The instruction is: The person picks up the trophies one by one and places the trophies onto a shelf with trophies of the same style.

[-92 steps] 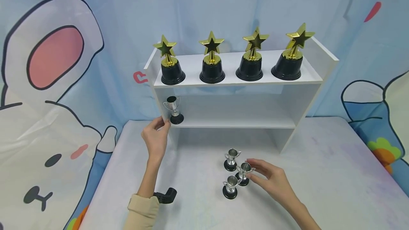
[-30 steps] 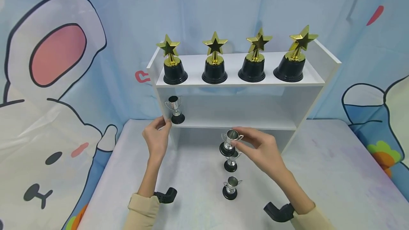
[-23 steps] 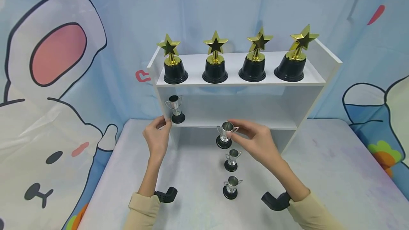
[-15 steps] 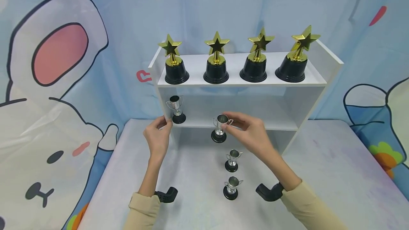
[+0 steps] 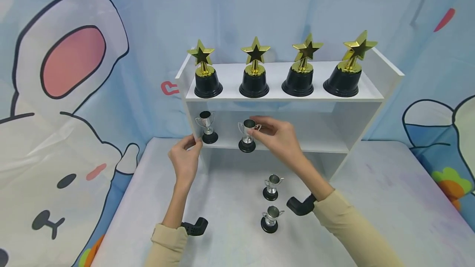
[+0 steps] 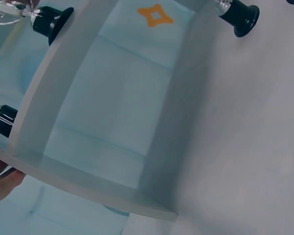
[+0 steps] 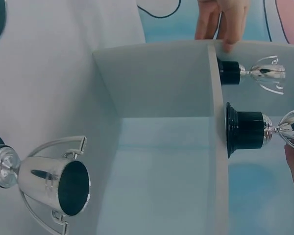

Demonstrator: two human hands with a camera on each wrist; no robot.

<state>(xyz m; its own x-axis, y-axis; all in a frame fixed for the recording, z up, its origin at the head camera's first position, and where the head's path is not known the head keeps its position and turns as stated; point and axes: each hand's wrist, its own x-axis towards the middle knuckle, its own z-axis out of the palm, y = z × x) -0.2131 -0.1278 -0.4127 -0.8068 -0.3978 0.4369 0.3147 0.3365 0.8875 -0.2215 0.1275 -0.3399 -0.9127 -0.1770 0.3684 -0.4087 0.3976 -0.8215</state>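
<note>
In the head view my right hand [image 5: 283,139] pinches a small silver trophy cup [image 5: 246,137] by its bowl. The cup is upright at the front edge of the white shelf unit's [image 5: 326,141] middle board; in the right wrist view its black base [image 7: 250,129] is at that board's edge, and contact is hard to tell. My left hand [image 5: 184,158] grips the left side panel, fingers outside, beside a second silver cup [image 5: 208,127] standing at the board's left end. Two more silver cups, a rear one [image 5: 272,186] and a front one [image 5: 271,218], stand on the table.
Several gold star trophies [image 5: 254,71] with black bases line the top board. The white tabletop [image 5: 230,226] extends in front of the unit and to both sides. Behind it hangs a blue printed cloth [image 5: 156,52]. Each wrist wears a black camera mount [image 5: 196,226].
My right hand has picked up one cup from the table group and carried it up and left to the middle board. My left hand has kept its hold on the panel.
</note>
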